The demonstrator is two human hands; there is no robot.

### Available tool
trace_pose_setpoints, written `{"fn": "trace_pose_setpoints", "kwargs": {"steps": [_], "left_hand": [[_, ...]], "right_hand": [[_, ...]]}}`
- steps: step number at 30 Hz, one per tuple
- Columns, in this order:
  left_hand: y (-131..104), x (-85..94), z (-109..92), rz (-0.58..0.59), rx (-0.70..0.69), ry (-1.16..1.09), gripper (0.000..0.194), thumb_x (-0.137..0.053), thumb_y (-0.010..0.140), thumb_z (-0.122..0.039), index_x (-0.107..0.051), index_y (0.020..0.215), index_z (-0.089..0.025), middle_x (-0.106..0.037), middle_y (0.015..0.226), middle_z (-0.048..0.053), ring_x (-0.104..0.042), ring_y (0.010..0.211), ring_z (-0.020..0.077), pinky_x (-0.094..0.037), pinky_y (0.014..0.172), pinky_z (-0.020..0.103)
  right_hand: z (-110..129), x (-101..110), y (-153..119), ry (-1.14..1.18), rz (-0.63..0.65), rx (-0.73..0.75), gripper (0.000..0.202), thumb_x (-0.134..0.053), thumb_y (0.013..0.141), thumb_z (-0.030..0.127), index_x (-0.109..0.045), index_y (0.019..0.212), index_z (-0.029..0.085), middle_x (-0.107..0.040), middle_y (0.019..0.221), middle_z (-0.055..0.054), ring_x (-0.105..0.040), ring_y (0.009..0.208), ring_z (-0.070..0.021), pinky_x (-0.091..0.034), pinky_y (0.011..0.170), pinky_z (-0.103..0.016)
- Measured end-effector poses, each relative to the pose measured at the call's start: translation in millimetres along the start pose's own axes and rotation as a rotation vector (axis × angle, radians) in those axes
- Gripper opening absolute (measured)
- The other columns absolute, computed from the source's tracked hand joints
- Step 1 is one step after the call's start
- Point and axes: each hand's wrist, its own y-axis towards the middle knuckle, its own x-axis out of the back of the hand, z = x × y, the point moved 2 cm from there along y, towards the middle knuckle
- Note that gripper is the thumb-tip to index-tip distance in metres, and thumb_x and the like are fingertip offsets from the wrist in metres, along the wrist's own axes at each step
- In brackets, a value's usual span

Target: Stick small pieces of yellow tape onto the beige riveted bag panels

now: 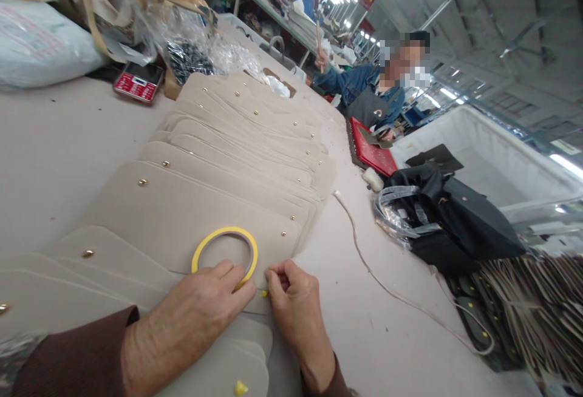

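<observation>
My left hand [204,309] is closed around the near edge of a thin roll of yellow tape [197,251], which stands tilted over the beige panels. Close to its right, my right hand [294,300] is pinched at the edge of a beige panel [182,209]; whatever lies between its fingertips is hidden. A small yellow tape piece [263,294] sits just left of the right fingertips. Another yellow tape piece [240,388] is on a nearer panel. The panels overlap in a long row and carry small gold metal fittings [143,183].
A white cord [364,257] runs along the table to the right. Beyond it lie a black bag [446,215], a white bin [483,142] and stacked dark panels [523,318]. A red phone [139,83] and plastic wrap [182,39] are far left. A co-worker [368,93] sits opposite.
</observation>
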Motion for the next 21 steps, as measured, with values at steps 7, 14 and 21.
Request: {"fn": "trace_pose_setpoints", "kwargs": {"steps": [7,14,21], "left_hand": [[1,-0.1,0,-0.104,-0.023,0.048,0.036,-0.053,0.086,0.010,-0.067,0.093,-0.022,-0.067,0.087,0.002,-0.061,0.075,0.0244,-0.048,0.067,0.038],[3,1.4,0,-0.192,-0.048,0.079,0.037,-0.050,0.083,0.011,-0.065,0.088,-0.022,-0.066,0.082,0.002,-0.061,0.070,0.0252,-0.049,0.063,0.038],[2,16.7,6,-0.331,-0.120,-0.038,0.037,-0.041,0.097,0.006,-0.067,0.104,-0.019,-0.066,0.080,0.000,-0.065,0.066,0.0193,-0.052,0.062,0.031]], "right_hand": [[-11,12,-8,0.098,-0.021,-0.058,0.008,-0.063,0.099,0.027,-0.069,0.098,0.021,-0.073,0.069,0.000,-0.068,0.057,-0.0176,-0.052,0.055,-0.025],[-4,4,-18,-0.256,-0.081,0.366,0.023,-0.055,0.101,0.011,-0.075,0.094,0.019,-0.074,0.080,-0.005,-0.072,0.071,-0.0209,-0.052,0.066,-0.028],[-3,-2,-3,-0.061,-0.022,-0.038,0.017,-0.068,0.092,0.013,-0.074,0.078,0.019,-0.076,0.071,-0.003,-0.070,0.065,-0.0184,-0.049,0.065,-0.027]]}}
